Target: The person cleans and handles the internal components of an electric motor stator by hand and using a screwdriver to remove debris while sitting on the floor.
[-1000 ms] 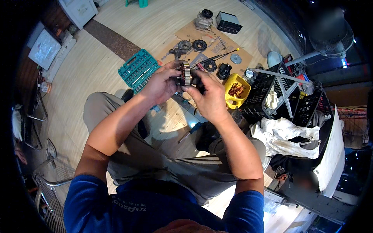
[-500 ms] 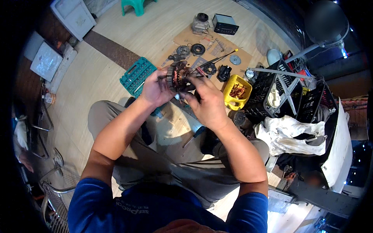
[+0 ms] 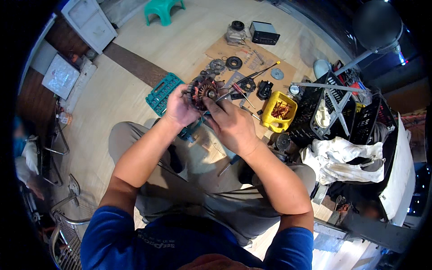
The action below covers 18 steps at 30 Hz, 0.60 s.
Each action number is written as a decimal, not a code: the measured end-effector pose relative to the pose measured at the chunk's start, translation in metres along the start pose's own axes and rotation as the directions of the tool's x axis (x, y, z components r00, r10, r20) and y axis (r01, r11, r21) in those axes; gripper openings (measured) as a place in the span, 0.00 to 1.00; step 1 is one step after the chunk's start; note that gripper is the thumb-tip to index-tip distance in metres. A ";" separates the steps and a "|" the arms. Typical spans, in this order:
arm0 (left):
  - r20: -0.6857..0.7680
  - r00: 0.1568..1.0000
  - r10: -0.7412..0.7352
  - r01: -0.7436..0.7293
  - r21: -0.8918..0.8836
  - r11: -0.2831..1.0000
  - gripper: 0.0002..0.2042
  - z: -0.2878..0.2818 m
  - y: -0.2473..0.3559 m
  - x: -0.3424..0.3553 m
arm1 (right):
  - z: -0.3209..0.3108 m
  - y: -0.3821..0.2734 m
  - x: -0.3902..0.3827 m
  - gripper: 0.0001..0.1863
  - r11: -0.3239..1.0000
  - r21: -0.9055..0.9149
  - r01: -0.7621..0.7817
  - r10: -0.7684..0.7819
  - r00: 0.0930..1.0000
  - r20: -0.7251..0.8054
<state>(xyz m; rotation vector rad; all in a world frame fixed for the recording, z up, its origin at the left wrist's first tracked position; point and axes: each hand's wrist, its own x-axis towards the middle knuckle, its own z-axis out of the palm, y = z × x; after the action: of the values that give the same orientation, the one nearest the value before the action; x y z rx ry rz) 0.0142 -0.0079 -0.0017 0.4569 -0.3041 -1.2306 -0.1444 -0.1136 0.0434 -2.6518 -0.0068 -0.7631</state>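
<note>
Above my lap I hold a round motor armature [image 3: 204, 87], dark at the rim with copper windings around a central shaft. My left hand [image 3: 178, 111] grips its near left side, fingers wrapped round the rim. From the right, my right hand [image 3: 236, 128] presses its fingers against the winding face and shaft. The right thumb sits lower, by a thin wire that hangs under the armature. Dark grime covers the fingertips. Just beyond lies a red-handled screwdriver [image 3: 240, 90] on the cardboard.
Cardboard [image 3: 288, 66] bears several dark round motor parts and a long rod. A green socket set case [image 3: 157, 100] lies left of it. To the right stand a yellow cut-open container [image 3: 269, 120] with copper scraps, black crates [image 3: 306, 125] and a white cloth [image 3: 330, 155]. Another screwdriver [image 3: 225, 168] lies between my legs.
The armature has tilted so its winding face and shaft end show more. My right fingers have shifted onto that face. The whole view has moved slightly.
</note>
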 end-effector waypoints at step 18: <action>-0.040 0.999 -0.032 0.028 -0.083 0.996 0.25 -0.011 -0.001 -0.001 | 0.002 0.006 0.010 0.36 0.950 0.156 -0.270 0.285 0.955 -0.083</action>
<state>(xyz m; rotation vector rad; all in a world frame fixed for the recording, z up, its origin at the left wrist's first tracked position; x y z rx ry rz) 0.0179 -0.0053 -0.0114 0.4166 -0.2116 -1.2568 -0.1338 -0.1189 0.0448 -2.4047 0.3222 -0.7734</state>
